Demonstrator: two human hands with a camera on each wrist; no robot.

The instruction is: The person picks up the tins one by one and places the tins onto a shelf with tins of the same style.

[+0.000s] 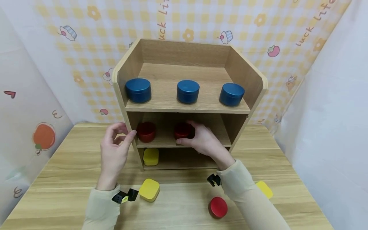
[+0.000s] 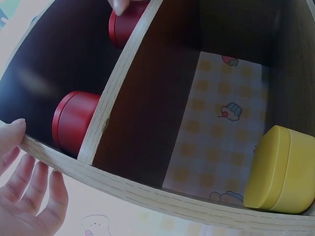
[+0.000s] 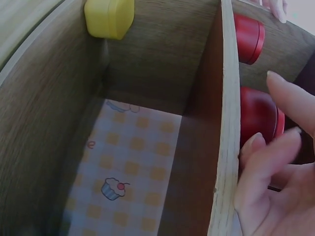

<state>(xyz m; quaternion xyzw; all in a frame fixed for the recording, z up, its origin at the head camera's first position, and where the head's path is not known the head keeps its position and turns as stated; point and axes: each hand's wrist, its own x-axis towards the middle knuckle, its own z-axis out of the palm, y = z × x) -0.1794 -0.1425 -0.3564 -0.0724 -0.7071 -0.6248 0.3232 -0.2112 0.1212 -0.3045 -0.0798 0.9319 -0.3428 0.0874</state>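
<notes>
A patterned cloth [image 1: 201, 19] hangs behind the wooden shelf unit [image 1: 184, 72], which stands on the tabletop [image 1: 72, 179]. At the unit's left side, the left hand [image 1: 115, 150] has its thumb touching the front edge of the side panel [image 1: 132, 68], its other fingers loosely bent and apart outside it. The right hand [image 1: 205, 139] reaches into the unit's middle level, thumb and fingers around the middle red tin [image 1: 181, 131]; that level is dim, so whether the tin's base rests on the board is hard to say.

Three blue tins stand along the front of the unit's top level: left [image 1: 138, 90], centre [image 1: 188, 92] and right [image 1: 232, 95]. One yellow tin [image 1: 151, 157] sits at the left of its bottom level; another [image 1: 149, 190] lies in front of the unit, left of centre, and a third [image 1: 264, 189], partly hidden by the right sleeve [image 1: 240, 182], in front to its right. Another red tin [image 1: 146, 132] stands at the left of the unit's middle level, and one more [image 1: 218, 207] lies in front of the unit, right of centre.
</notes>
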